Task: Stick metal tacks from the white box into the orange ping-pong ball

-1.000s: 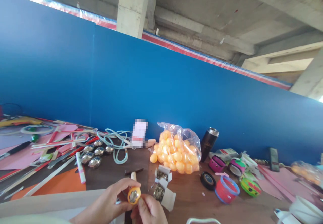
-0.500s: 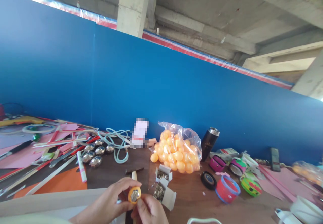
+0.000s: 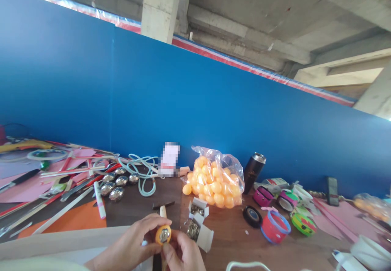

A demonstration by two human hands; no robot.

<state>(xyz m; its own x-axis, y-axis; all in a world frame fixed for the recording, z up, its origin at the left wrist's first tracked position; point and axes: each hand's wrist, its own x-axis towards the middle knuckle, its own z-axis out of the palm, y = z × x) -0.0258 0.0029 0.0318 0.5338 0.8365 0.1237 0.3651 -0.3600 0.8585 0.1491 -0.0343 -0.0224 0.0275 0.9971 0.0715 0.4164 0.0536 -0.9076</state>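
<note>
An orange ping-pong ball (image 3: 159, 233) with a patch of shiny silver tacks on its facing side is held low in the centre. My left hand (image 3: 139, 238) grips it from the left between thumb and fingers. From the right, my right hand (image 3: 183, 250) is closed against the ball, its thumb at the lower edge of the silver patch; whether it pinches a tack is hidden. Two small open white boxes of tacks, a farther one (image 3: 197, 210) and a nearer one (image 3: 193, 230), stand just right of my hands. A hammer (image 3: 163, 211) lies partly beneath them.
A clear bag of orange balls (image 3: 215, 185) stands behind the boxes, near a black bottle (image 3: 253, 173). Several silver-covered balls (image 3: 116, 193) and a marker (image 3: 99, 201) lie left. Tape rolls (image 3: 275, 227) are at right. A blue partition (image 3: 195, 100) rises behind the table.
My right hand has shifted slightly, with its thumb now more upright against the silver patch. The ball stays in my left hand, turned a little.
</note>
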